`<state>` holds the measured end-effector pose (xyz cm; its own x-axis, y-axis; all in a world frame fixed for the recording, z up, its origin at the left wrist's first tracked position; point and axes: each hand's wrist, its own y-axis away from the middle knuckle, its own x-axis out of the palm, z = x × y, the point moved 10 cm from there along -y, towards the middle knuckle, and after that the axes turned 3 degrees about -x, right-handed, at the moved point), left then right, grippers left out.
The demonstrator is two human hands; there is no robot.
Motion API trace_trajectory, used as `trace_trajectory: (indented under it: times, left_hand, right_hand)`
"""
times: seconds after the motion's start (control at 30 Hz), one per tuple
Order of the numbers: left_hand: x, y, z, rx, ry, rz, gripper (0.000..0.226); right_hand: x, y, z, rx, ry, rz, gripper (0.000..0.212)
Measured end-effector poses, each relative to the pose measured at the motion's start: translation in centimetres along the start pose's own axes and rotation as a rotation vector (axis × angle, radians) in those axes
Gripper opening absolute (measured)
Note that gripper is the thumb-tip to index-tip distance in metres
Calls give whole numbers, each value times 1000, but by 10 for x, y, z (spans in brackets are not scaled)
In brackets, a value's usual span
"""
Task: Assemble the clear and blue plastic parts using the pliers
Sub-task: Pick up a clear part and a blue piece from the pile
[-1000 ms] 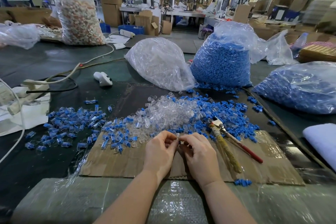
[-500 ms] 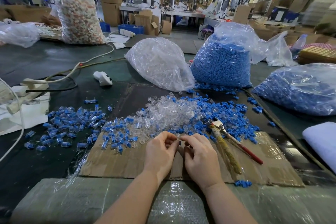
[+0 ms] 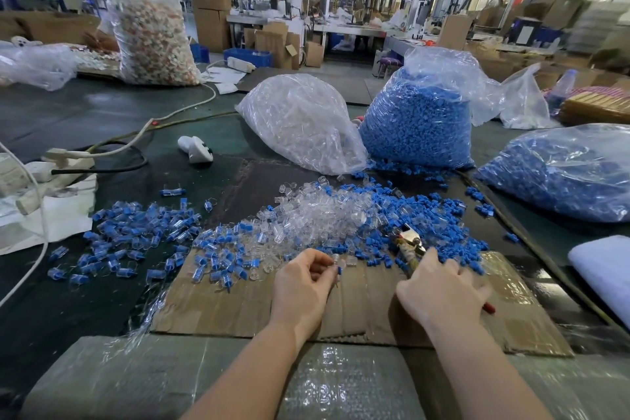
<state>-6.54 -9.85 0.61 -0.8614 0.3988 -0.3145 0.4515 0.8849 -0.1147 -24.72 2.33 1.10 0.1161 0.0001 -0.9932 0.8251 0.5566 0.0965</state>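
Left hand pinches a small clear-and-blue part at its fingertips. Right hand, fingers spread, rests on the pliers, not clearly gripping. Pliers run from under the right palm, nose up-left; loose parts pile just beyond.

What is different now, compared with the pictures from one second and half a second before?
The right hand left the left hand and moved right onto the pliers, covering their handles; whether it grips them yet is unclear. The left hand alone now pinches the small clear and blue part. The pliers, loose piles and bags stayed in place.
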Motion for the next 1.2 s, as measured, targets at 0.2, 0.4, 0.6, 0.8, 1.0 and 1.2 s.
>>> trace_trajectory:
  times: [0.2, 0.4, 0.6, 0.8, 1.0, 1.2]
  left_hand:
    - [0, -2, 4, -45, 44, 12, 18]
    - [-1, -9, 13, -177, 255, 23, 8]
    - [-7, -18, 17, -293, 469, 5, 6]
    - [-8, -24, 20, -344, 529, -14, 2]
    - [-10, -24, 24, -384, 511, -36, 1]
    - [-9, -26, 23, -408, 514, -36, 5]
  right_hand:
    - [-12, -2, -8, -2, -50, -17, 20]
    - [-29, 8, 11, -216, -179, -69, 17]
    - [-17, 43, 58, -424, -561, 316, 17]
    - [-13, 59, 76, -446, -632, 473, 19]
    - [-13, 64, 75, -431, -658, 528, 19]
    - [-15, 66, 79, -456, -631, 531, 15]
